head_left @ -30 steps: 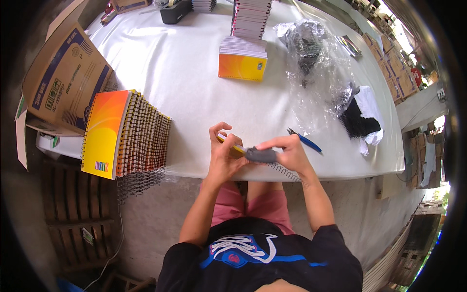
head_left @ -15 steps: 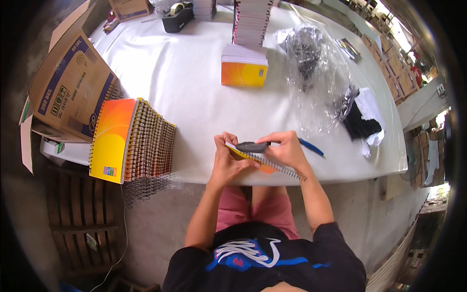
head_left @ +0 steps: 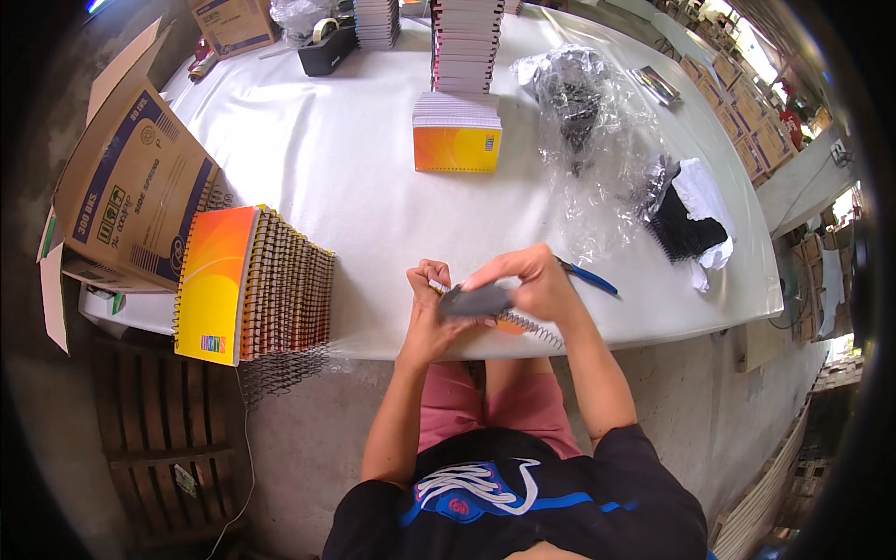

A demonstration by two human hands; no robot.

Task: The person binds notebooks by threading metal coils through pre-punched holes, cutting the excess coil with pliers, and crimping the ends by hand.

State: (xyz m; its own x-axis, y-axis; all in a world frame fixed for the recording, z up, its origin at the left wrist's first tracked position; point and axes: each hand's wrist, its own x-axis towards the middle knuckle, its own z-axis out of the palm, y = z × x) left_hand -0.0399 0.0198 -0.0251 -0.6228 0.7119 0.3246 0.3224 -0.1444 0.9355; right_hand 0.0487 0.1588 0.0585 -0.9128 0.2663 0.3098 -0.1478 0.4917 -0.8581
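Note:
At the table's near edge, my left hand (head_left: 427, 313) is closed on a small yellow and orange notebook (head_left: 510, 326), mostly covered by my hands. A wire spiral (head_left: 543, 333) runs along its edge and sticks out past the right end. My right hand (head_left: 541, 287) grips a dark grey, flat, rounded tool (head_left: 474, 301) over the notebook's edge; motion blurs it, so its exact kind is unclear. Just beyond my right hand lies a slim blue-handled tool (head_left: 590, 277).
Spiral notebooks (head_left: 280, 285) stand stacked at left beside an open cardboard box (head_left: 140, 187). Farther off are more notebooks (head_left: 457, 145), a tall book stack (head_left: 465, 47) and a tape dispenser (head_left: 327, 51). Clear plastic wrap (head_left: 597, 177) and black wire spirals (head_left: 686, 224) lie at right.
My right hand has moved the grey tool left and lower, against my left hand. The tool now shows a broader face. The notebook and its spiral have shifted slightly left.

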